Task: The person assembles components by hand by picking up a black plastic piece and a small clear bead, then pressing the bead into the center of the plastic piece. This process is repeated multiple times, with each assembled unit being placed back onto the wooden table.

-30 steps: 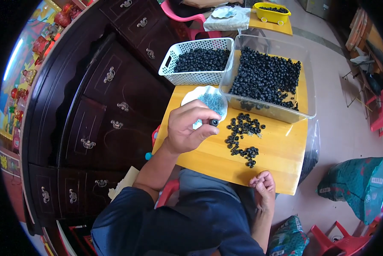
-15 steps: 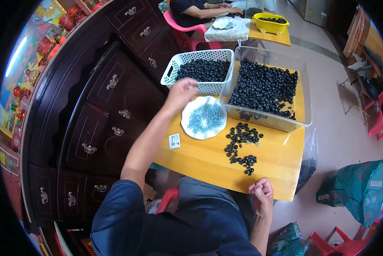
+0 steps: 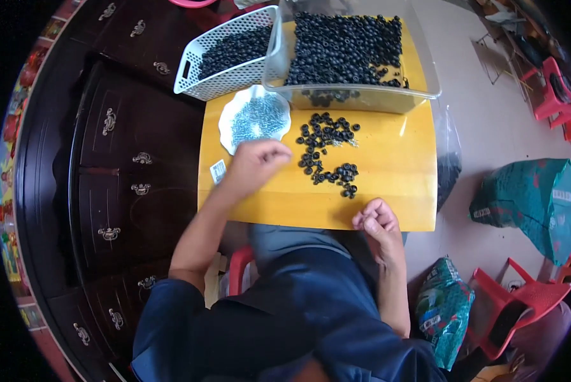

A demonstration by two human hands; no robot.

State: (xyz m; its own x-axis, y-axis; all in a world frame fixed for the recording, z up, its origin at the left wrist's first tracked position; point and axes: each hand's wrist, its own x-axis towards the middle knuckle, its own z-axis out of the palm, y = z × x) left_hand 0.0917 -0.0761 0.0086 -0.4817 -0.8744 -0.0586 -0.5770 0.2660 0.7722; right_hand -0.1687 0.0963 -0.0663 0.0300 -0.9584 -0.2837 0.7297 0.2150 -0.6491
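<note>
Loose black rings (image 3: 316,155) trail lengthwise toward the person, just right of the nearer, curled left hand (image 3: 256,164), beyond the curled right hand (image 3: 381,226); whether either pinches anything is unclear.

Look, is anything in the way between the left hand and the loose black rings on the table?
Nothing visible is: just yellow tabletop shows between the left hand and the loose black rings. The white plate sits beyond the hand, outside that gap.
</note>
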